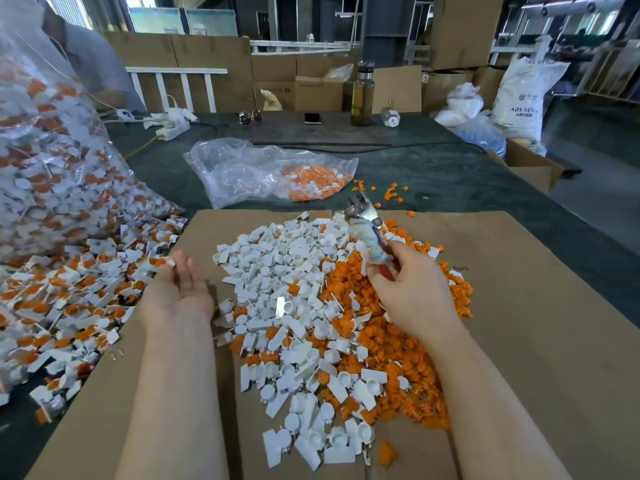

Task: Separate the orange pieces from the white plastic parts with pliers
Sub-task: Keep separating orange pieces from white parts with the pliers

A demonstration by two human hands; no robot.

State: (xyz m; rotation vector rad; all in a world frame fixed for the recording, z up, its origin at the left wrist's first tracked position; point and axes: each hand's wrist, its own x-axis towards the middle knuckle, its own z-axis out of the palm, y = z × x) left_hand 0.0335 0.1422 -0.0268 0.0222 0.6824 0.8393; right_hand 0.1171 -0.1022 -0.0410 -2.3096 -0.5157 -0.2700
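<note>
My right hand grips the pliers by their red, tape-wrapped handles, with the metal jaws pointing up and away over the far edge of the sorted heap. That heap lies on a brown cardboard sheet: loose white plastic parts on its left, separated orange pieces on its right. My left hand lies palm up with fairly straight fingers at the edge of the unsorted pile of joined white-and-orange parts. Its fingertips touch a white part there.
A large clear bag full of joined parts slumps at the left. A smaller clear bag with orange bits lies beyond the cardboard. Farther back stand a bottle, a phone, a power strip and cardboard boxes. A person sits at the far left.
</note>
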